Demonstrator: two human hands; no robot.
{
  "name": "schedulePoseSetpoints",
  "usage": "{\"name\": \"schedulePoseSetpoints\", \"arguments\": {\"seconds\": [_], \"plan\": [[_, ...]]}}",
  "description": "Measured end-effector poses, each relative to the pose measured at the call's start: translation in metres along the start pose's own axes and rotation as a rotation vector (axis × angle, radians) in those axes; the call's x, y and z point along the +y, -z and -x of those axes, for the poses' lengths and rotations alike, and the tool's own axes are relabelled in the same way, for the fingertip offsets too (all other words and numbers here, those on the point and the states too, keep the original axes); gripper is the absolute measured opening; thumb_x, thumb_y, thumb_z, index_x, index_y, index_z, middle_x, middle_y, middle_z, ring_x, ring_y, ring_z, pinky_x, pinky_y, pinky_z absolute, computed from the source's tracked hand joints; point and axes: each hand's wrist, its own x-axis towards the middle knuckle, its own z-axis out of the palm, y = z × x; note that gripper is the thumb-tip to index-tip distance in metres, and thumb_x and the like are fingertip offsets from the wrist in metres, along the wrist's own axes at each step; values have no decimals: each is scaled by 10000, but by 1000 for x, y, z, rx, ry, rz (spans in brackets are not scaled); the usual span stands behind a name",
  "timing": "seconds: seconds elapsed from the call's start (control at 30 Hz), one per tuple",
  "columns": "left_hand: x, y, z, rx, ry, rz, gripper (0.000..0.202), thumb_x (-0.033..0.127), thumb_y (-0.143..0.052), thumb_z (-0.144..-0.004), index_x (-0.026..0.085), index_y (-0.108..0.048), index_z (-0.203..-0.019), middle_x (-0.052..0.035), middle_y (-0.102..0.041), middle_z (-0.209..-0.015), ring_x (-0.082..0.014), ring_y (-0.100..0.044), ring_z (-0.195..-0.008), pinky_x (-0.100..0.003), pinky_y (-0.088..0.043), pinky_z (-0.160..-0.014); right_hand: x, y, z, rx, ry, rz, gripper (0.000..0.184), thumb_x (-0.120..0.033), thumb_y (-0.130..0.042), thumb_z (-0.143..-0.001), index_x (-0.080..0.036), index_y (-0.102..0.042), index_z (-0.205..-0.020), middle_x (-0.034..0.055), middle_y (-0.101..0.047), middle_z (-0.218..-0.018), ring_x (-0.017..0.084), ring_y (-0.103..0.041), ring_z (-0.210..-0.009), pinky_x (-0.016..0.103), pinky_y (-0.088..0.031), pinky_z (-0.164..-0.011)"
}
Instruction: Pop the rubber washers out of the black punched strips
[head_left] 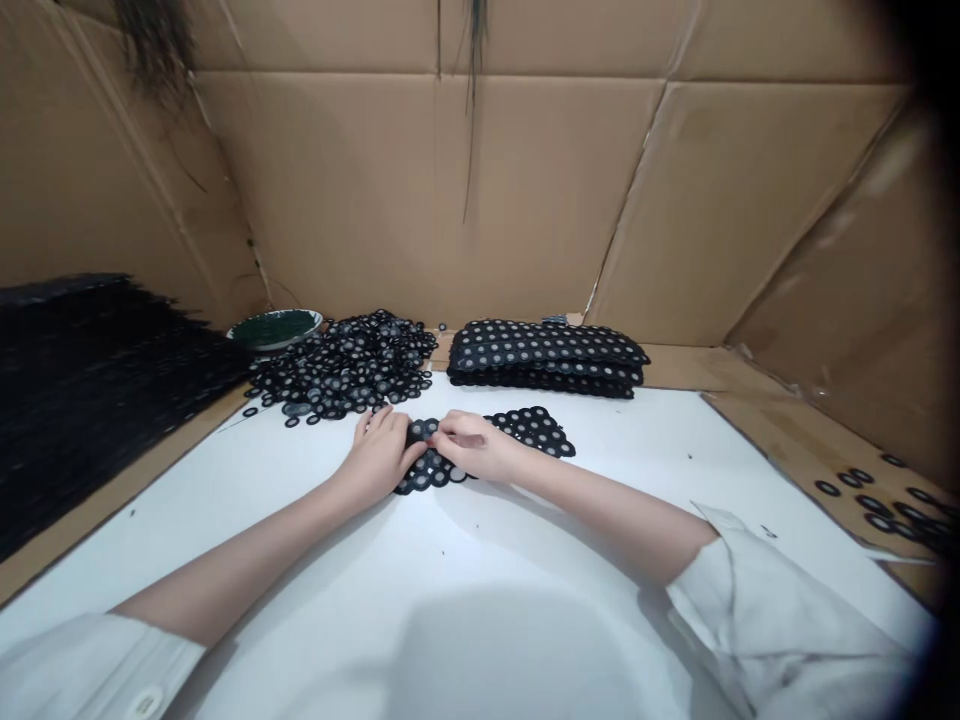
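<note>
A flat black mat of joined rings (534, 428) with pale round centres lies on the white table. At its left end, my left hand (381, 452) has its thumb and index finger closed on the mat's edge, the other fingers bent beside it. My right hand (476, 447) rests over the mat's middle, its fingertips pinched close to the left thumb. Something small and reddish-brown shows at that pinch, too small to make out. Part of the mat is hidden under the right hand. Just behind the hands spreads a heap of loose black rings (360, 365).
A stack of similar dotted mats (547, 350) stands at the back. Back left is a white-rimmed dish (319, 318) with dark green contents. A large black pile (105, 400) fills the left side. Loose rings (874, 505) lie on cardboard at right. Cardboard walls (555, 190) enclose the table.
</note>
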Motion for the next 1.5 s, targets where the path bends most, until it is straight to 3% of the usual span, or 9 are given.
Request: {"name": "schedulePoseSetpoints", "arguments": {"seconds": [0.1, 0.23, 0.37, 0.43, 0.63, 0.83, 1.03, 1.23, 1.5], "plan": [[-8, -4, 0, -48, 34, 207, 287, 360, -426, -800, 133, -440, -976, -106, -516, -952, -244, -451, -941, -377, -370, -820, 9, 7, 1, 32, -89, -186, 242, -215, -393, -732, -167, -505, -523, 21, -548, -754, 123, -505, -702, 239, -375, -677], [-10, -3, 0, -19, 26, 315, 227, 336, -442, -790, 161, -428, -934, -74, -491, -936, -222, -433, -920, -357, -359, -816, 23, 18, 0, 156, -161, -356, 289, -211, -327, -749, -171, -500, -521, 22, -579, -698, 149, -543, -752, 279, -383, -778], [-6, 3, 0, -1, 64, 421, 147, 313, -361, -823, 188, -434, -847, -35, -513, -852, -198, -464, -851, -336, -365, -779, 24, 17, -1, 106, -90, -355, 297, -222, -356, -764, -168, -537, -535, 32, -584, -1012, 153, -505, -979, 269, -298, -928], [-5, 7, -1, -19, 93, 498, 145, 303, -346, -825, 192, -437, -808, -18, -524, -813, -182, -483, -812, -316, -375, -755, 21, 15, 0, 25, -67, -334, 323, -235, -347, -787, -169, -541, -536, 22, -567, -1086, 156, -497, -1004, 274, -289, -935], [-11, 8, -6, -95, 94, 663, 181, 292, -416, -779, 184, -540, -853, -15, -599, -882, -179, -530, -857, -294, -380, -801, 21, 13, 9, 33, -18, -395, 359, -223, -292, -816, -171, -515, -540, 18, -610, -788, 172, -549, -903, 295, -334, -880], [-13, 4, -6, -83, 149, 613, 197, 331, -455, -754, 179, -571, -805, -12, -618, -829, -181, -545, -804, -300, -388, -773, 17, 8, 14, 59, -72, -490, 334, -230, -301, -818, -164, -474, -540, 21, -577, -965, 155, -565, -926, 277, -344, -883], [2, 5, -1, -19, 230, 453, 197, 308, -429, -748, 178, -575, -774, -38, -625, -824, -209, -538, -836, -324, -384, -771, 7, -5, 17, 170, -43, 33, 311, -267, -263, -867, -184, -452, -635, 26, -549, -850, 150, -496, -870, 300, -331, -823], [23, 11, 11, -17, 260, 268, 209, 238, -363, -754, 173, -561, -754, -70, -618, -834, -242, -512, -890, -378, -352, -820, -1, -18, 19, 145, 91, 422, 221, -279, -287, -873, -184, -443, -749, 50, -518, -793, 180, -448, -832, 319, -313, -748], [8, 12, 8, -35, 207, 277, 180, 259, -331, -804, 181, -489, -844, -61, -598, -884, -228, -507, -884, -393, -336, -845, 25, 10, 10, 70, -109, -451, 366, -237, -244, -835, -163, -517, -602, 35, -626, -803, 154, -549, -834, 273, -381, -773]]}}
